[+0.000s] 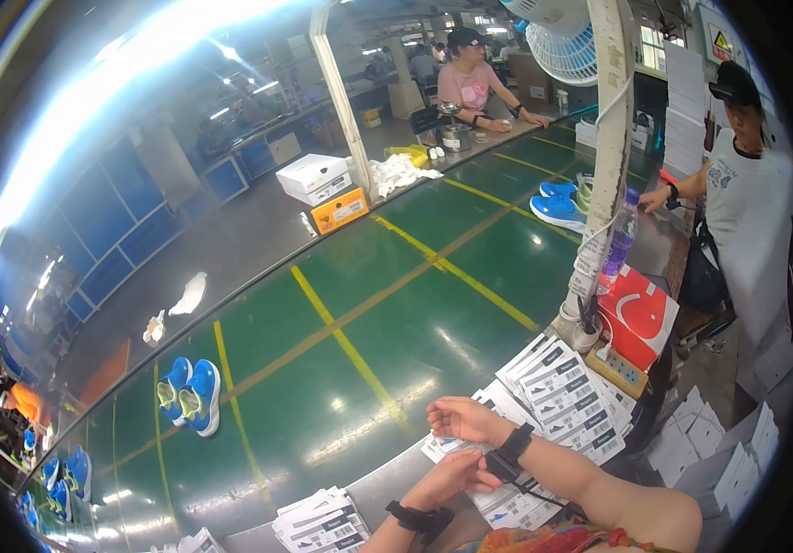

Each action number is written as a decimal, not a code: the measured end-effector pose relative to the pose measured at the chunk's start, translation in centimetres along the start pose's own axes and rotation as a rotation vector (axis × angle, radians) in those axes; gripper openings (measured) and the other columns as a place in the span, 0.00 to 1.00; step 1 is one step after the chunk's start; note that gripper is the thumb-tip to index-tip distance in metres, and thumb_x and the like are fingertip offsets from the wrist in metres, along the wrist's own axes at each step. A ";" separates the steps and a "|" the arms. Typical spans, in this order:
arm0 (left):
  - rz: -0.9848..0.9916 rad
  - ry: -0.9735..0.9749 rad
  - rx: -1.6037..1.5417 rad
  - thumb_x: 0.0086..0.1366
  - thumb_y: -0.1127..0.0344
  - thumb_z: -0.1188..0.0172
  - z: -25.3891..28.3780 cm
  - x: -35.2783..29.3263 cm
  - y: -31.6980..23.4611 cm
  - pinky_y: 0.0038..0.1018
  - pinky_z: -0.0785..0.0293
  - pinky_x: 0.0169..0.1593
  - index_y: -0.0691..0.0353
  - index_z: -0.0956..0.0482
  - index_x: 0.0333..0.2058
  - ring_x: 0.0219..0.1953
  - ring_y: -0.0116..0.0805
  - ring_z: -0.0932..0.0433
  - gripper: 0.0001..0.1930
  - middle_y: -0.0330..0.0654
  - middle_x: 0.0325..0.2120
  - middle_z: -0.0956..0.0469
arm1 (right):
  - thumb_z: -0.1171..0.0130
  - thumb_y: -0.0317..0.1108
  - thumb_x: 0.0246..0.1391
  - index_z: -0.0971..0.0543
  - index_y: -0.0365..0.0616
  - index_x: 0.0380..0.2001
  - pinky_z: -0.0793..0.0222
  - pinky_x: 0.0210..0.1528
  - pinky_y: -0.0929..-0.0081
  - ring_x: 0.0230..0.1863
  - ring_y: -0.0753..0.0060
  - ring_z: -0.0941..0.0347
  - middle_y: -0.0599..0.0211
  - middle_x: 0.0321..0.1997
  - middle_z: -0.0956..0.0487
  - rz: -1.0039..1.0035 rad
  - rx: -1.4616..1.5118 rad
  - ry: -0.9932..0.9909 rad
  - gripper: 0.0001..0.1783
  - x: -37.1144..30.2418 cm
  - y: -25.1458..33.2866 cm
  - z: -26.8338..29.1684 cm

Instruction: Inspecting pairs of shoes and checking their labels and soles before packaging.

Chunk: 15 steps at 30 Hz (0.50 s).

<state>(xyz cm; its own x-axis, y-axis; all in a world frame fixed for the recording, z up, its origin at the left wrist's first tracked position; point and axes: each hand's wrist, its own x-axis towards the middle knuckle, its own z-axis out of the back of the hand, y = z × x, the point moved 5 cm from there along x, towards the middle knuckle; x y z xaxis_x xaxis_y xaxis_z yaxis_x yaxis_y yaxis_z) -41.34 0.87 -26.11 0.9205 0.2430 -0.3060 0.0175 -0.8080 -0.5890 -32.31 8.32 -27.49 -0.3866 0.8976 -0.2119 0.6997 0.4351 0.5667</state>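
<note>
Both my hands are over the near edge of the green work surface, above printed label sheets. My left hand, with a black band on its wrist, has its fingers bent and apart beside the black watch-like device on my right wrist. Whether they touch it I cannot tell. Just beyond, my right hand is raised with its fingers loosely curved, and nothing shows in it. White label sheets with small shoe pictures lie fanned out to the right of my hands. Another stack of labels lies left of my left forearm.
Blue sneakers stand on the green belt, with more at far left and far right. A post, purple bottle, red box and power strip line the right side. Two people stand across and at right.
</note>
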 end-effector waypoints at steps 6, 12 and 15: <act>-0.009 0.000 0.009 0.73 0.58 0.59 0.0 0.0 0.0 0.32 0.21 0.46 0.63 0.28 0.33 0.39 0.47 0.19 0.16 0.58 0.32 0.19 | 0.53 0.34 0.65 0.27 0.36 0.42 0.24 0.43 0.72 0.35 0.71 0.25 0.62 0.35 0.23 -0.001 0.004 0.009 0.12 0.0 0.0 -0.1; -0.007 0.010 0.013 0.73 0.57 0.59 -0.1 -0.1 -0.2 0.31 0.21 0.46 0.62 0.28 0.33 0.39 0.47 0.19 0.16 0.58 0.32 0.19 | 0.54 0.34 0.65 0.27 0.37 0.42 0.24 0.42 0.72 0.35 0.71 0.25 0.62 0.35 0.23 0.002 -0.006 -0.001 0.12 0.0 0.2 -0.3; -0.005 0.008 0.012 0.73 0.57 0.59 -0.2 -0.1 -0.2 0.31 0.21 0.46 0.62 0.28 0.33 0.39 0.46 0.18 0.16 0.58 0.32 0.19 | 0.54 0.34 0.65 0.27 0.37 0.42 0.24 0.42 0.72 0.35 0.72 0.25 0.63 0.35 0.23 -0.001 -0.005 -0.003 0.12 0.0 0.1 -0.2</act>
<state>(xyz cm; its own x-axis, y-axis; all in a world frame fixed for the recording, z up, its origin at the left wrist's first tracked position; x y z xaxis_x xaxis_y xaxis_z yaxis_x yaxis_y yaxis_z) -41.34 0.90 -25.85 0.9236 0.2423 -0.2970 0.0172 -0.8003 -0.5994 -32.35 8.35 -27.23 -0.3853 0.8976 -0.2143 0.6963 0.4352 0.5707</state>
